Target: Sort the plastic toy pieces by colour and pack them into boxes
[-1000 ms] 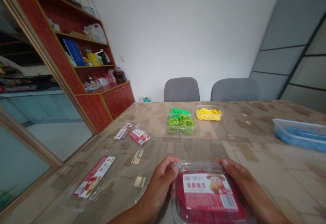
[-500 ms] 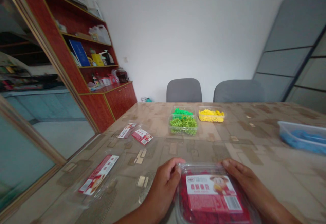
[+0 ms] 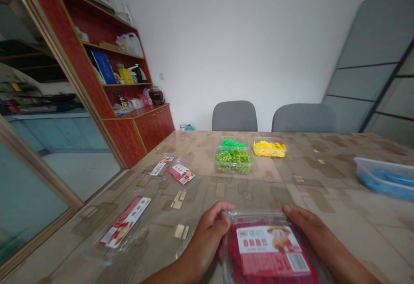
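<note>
Since its labelled lid lies over it, the clear box of red pieces looks covered, though its near edge runs out of view, so I cannot tell whether the rim is pressed home all round. It sits at the near side of the worktop. The left hand has its grip curled around the box's far-left corner, thumb at the rim; the right hand has its grip closed along the box's right side, thumb near the far-right corner, the other fingers mostly hidden.

No lid shows on the light-green tub, the bright-green tub or the yellow tub, all beyond the box, nor on the blue tub, well to its right. Off to the box's left lie a large labelled lid and, farther back, two smaller labelled lids. Just left of the box, the forearm partly blocks a clear plastic piece, perhaps another lid. Beyond the box, the light-green tub stands before the bright-green one, partly screening it.
</note>
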Demonstrator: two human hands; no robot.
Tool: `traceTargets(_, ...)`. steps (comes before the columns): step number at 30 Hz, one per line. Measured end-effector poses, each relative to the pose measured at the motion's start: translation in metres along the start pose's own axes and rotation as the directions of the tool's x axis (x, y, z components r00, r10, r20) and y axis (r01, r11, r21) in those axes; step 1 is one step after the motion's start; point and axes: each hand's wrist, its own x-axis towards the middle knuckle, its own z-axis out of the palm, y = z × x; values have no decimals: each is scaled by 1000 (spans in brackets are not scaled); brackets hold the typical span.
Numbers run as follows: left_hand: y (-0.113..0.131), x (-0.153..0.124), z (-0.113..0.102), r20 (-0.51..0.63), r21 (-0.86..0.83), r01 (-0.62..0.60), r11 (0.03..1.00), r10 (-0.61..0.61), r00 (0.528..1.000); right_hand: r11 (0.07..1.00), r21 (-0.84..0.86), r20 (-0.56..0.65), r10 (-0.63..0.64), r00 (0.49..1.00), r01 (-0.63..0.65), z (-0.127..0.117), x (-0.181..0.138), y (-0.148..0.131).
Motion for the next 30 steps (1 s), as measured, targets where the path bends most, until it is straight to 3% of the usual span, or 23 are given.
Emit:
traceTargets(4,0,1,2,-24,115,-44,992,47,999,999,29,35,-15,999,14,-1,5,7)
traceTargets(11,0,0,7,-59,-131,20,991,-28,998,999,-39,0,-25,1000,24,1,-1,2)
traceTargets(20,-1,-1,8,-81,-188,37,982,-53,995,993,116,81,2,997,-11,1,5,11)
traceTargets(25,-8,-3,12,-99,-195,3,981,-22,995,1000,18,54,-2,999,1,-1,4,7)
traceTargets(27,-8,-3,12,-139,-196,-66,978,39,990,996,-70,13,-61,998,62,-1,0,5)
traceTargets(30,-3,-1,7,-218,-143,-148,979,115,969,949,-212,-55,-248,967,231,-2,-8,5)
